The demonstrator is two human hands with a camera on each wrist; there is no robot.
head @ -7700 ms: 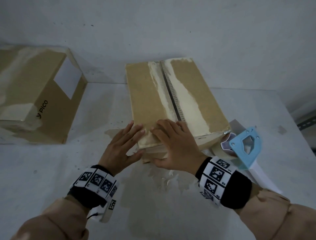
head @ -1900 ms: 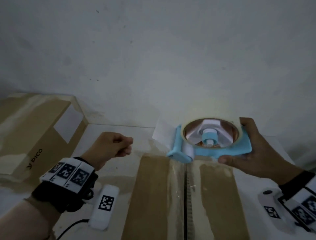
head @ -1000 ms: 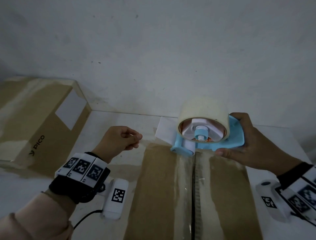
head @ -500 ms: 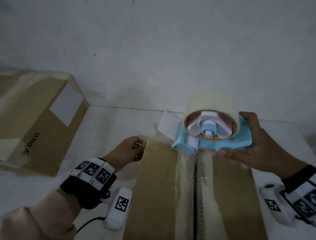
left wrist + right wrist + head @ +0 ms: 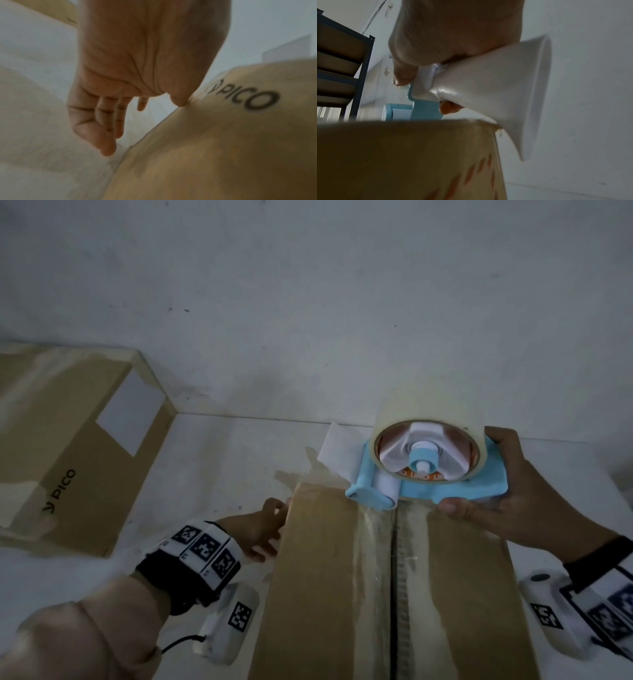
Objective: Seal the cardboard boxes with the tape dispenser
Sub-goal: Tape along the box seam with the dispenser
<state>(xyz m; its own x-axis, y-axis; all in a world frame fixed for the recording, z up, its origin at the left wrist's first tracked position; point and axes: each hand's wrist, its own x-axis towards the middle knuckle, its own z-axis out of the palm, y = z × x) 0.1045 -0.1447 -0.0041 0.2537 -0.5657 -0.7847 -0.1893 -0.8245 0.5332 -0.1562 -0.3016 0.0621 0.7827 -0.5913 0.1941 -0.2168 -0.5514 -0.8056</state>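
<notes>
Setting: white table (image 5: 219, 460) against a plain white wall (image 5: 308, 302), dimly lit.
Right hand: right hand (image 5: 524, 501) gripped the blue tape dispenser (image 5: 424, 484), fingers curled round its handle, thumb on the far side.
Dispenser: its roller sat at the far end of the cardboard box (image 5: 325, 577), over the centre seam (image 5: 394, 577); a cream tape roll (image 5: 424, 446) was mounted on it.
Left hand: left hand (image 5: 257, 529) lay against the box's far left corner, thumb tip touching the cardboard, fingers loosely curled and holding nothing.
Step in hand: judged to be the start of a taping pass, with the tape end being anchored at the far edge.
Next move: likely needs steady downward pressure while the dispenser is drawn nearward along the seam, the left hand bracing the box against sliding.
Second box: another cardboard carton (image 5: 68, 446) with a white label stood well apart at far left.
Room: dark metal shelving (image 5: 342, 70) showed in the right wrist view.
Wrists: both wore black bands (image 5: 198, 556) with square coded markers.
</notes>
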